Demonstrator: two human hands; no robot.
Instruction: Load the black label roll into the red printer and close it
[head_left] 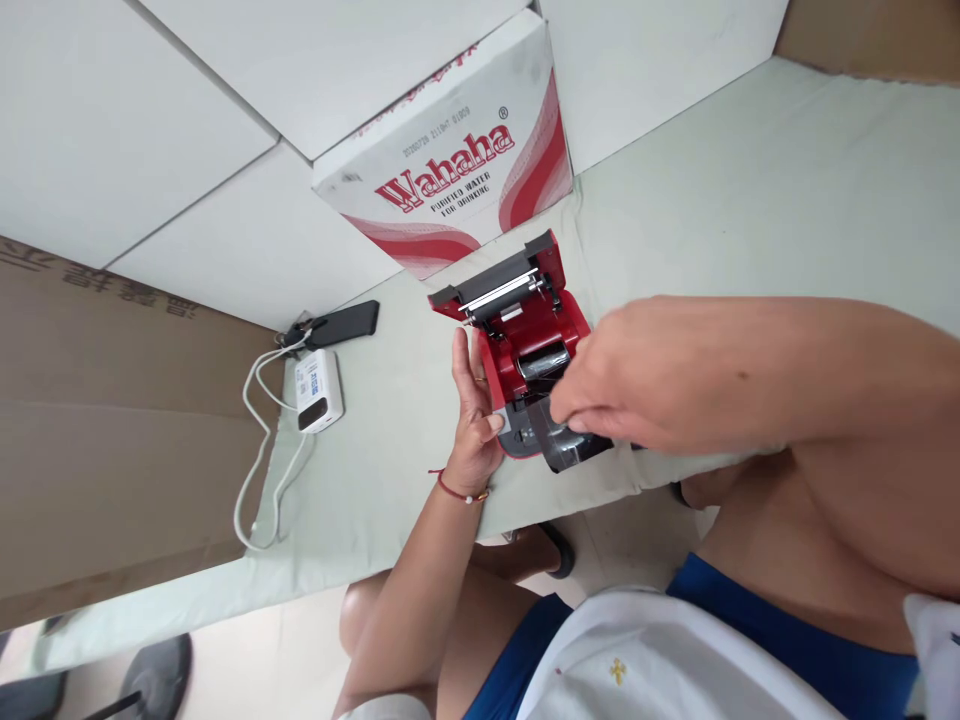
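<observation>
A red and dark grey printer [509, 340] sits on the cloth-covered table with its lid tipped up and back. Inside it lies a shiny black roll [544, 362], partly covered by my right hand. My left hand [477, 425] grips the printer's left side, thumb on the grey front edge and fingers along the outer wall. With closed fingertips, my right hand [600, 385] pinches a strip of glossy black film [571, 450], which hangs over the printer's front right. The far end of the film under my fingers is hidden.
Behind the printer stands a white and red Wahaha water carton [465, 180]. To the left lie a white power bank [319, 390] with a looped white cable [259, 450] and a black phone-like object [345, 324]. A brown cardboard box [127, 430] stands at the left edge.
</observation>
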